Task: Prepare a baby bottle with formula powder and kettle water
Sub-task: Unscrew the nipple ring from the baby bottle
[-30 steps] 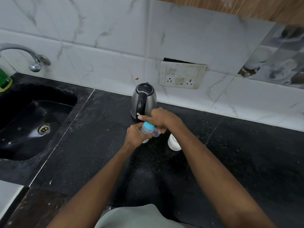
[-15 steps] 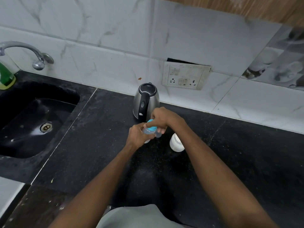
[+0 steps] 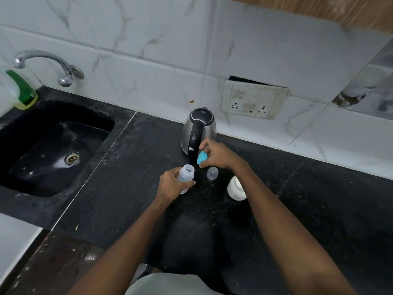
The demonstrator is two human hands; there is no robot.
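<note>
Bottle (image 3: 185, 175), clear plastic and open at the mouth, stood tilted a little in the left hand (image 3: 171, 185), whose grip was wrapped round its lower body, thumb on the right side. It was held over the black tabletop (image 3: 131, 188), just near of the kettle (image 3: 198, 129). The right hand (image 3: 217, 155) was raised a little to the right of the bottle, its grip pinching a blue screw ring (image 3: 201, 157) between thumb and fingertips; the ring was off the bottle and close in front of the kettle's black handle. Below that hand a clear dome cap (image 3: 212, 173) stood on the tabletop, apart from the bottle. To the right and nearer, partly hidden by the right forearm, stood a white container (image 3: 235, 188); what it held could not be told. The kettle, steel with a black lid, stood at the far edge of the tabletop against the white tiled wall (image 3: 148, 60), just left of a socket plate (image 3: 253, 100). A black sink (image 3: 53, 150) lay at the left, with a chrome tap (image 3: 46, 62) above it and a green-topped bottle (image 3: 20, 90) at its far left corner.
</note>
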